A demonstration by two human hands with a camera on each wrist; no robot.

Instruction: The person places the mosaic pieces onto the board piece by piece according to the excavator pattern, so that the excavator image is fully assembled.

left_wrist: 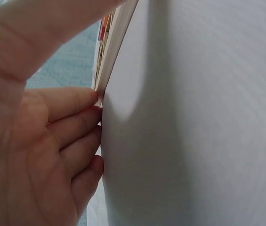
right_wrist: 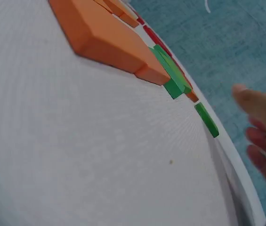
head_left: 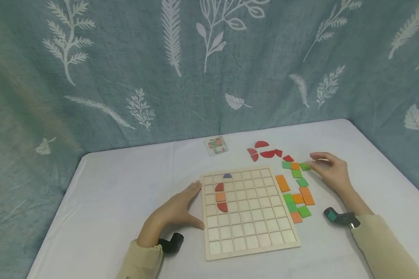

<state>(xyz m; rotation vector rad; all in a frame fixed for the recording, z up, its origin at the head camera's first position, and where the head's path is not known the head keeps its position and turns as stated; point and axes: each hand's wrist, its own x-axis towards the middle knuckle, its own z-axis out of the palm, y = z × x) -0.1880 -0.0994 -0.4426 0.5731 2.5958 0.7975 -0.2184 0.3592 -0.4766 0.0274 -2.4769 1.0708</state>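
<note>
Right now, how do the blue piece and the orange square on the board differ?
The blue piece is half-round; the orange square has straight sides. The blue piece lies in the board's far row, the orange square nearer, between two red pieces. Both rest on the board.

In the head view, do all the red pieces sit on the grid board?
No: two red pieces sit on the grid board, while other red pieces lie beyond it on the white cloth.

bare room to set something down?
Free: white tablecloth left of the left hand; smaller patch between the near right corner of the board and the right sleeve. Crowded: right of the board, with green tiles, orange tiles and right hand.
</note>
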